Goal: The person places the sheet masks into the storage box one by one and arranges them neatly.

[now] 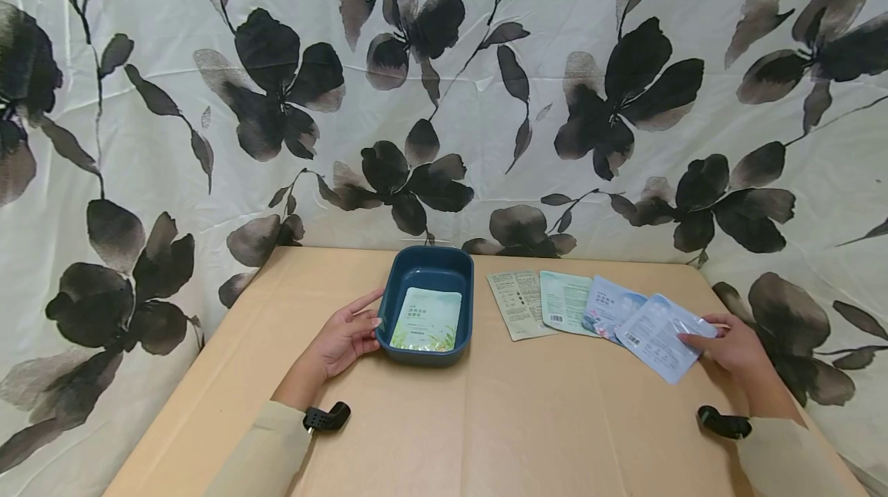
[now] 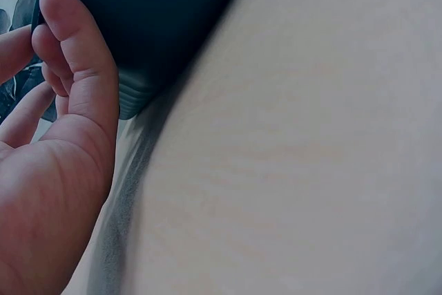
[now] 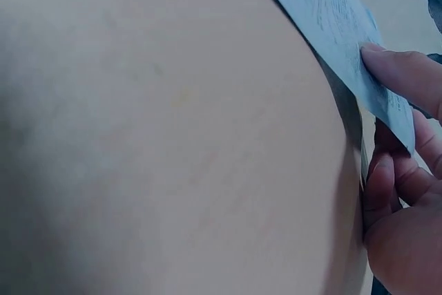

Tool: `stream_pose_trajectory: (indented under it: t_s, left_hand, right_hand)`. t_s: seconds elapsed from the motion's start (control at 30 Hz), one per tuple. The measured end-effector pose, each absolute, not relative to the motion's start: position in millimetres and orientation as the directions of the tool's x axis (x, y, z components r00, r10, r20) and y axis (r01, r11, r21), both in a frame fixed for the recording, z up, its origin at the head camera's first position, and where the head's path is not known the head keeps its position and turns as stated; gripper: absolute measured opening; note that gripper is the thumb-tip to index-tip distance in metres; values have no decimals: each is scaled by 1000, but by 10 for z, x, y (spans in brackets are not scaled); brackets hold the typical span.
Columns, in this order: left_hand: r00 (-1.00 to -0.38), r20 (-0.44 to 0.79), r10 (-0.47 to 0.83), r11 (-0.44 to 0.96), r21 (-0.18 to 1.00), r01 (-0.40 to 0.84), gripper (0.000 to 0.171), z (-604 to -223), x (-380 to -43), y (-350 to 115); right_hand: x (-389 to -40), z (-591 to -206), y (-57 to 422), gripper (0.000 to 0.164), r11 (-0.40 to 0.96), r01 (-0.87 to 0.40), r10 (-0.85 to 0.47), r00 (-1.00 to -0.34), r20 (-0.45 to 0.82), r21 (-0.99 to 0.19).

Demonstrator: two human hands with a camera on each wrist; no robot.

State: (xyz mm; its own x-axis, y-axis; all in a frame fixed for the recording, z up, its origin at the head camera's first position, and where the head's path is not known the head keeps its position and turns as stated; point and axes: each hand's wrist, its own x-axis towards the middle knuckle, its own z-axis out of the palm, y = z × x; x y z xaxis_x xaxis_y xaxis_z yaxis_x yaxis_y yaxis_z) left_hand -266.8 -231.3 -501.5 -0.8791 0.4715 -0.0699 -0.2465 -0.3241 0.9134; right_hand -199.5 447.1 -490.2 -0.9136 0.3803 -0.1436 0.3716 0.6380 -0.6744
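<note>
A dark blue rectangular plastic bin (image 1: 428, 359) stands at the back middle of the table, with a white and green sachet (image 1: 426, 318) lying flat in it. My left hand (image 1: 349, 337) holds the bin's left rim, thumb at the edge, other fingers along the outer side. Over on the right, my right hand (image 1: 737, 344) pinches the corner of a pale blue sachet (image 1: 659, 337) between thumb and fingers. In the right wrist view this sachet (image 3: 331, 25) tilts up from the table at the near edge. It overlaps a second blue sachet (image 1: 610, 306) with a flower print.
Left of the blue sachets lie a mint green sachet (image 1: 570, 300) and a grey-green printed sachet (image 1: 519, 304), fanned in a row. The light brown table (image 1: 527, 420) meets a floral curtain (image 1: 513, 96) behind. Dark wrist bands (image 1: 326, 417) sit on both sleeves.
</note>
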Motion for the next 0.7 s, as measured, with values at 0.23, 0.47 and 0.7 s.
stream_pose_trajectory:
  t_s: [0.23,0.47,0.7]
  left_hand:
    - [-888,-98,450,-313,914,-259,69,-4999,-2665,-2302]
    - [-887,-101,450,-314,912,-263,68,-5010,-2662,-2305]
    - [-886,-89,456,-311,916,-252,68,-5021,-2665,-2316]
  right_hand:
    - [-1981,-4910,4406,87,576,357,384,-912,-142,-736]
    - [-1986,-4922,4356,83,557,326,388,-915,-108,-764]
    - [-1980,-4927,4319,82,532,334,412,-905,-107,-778]
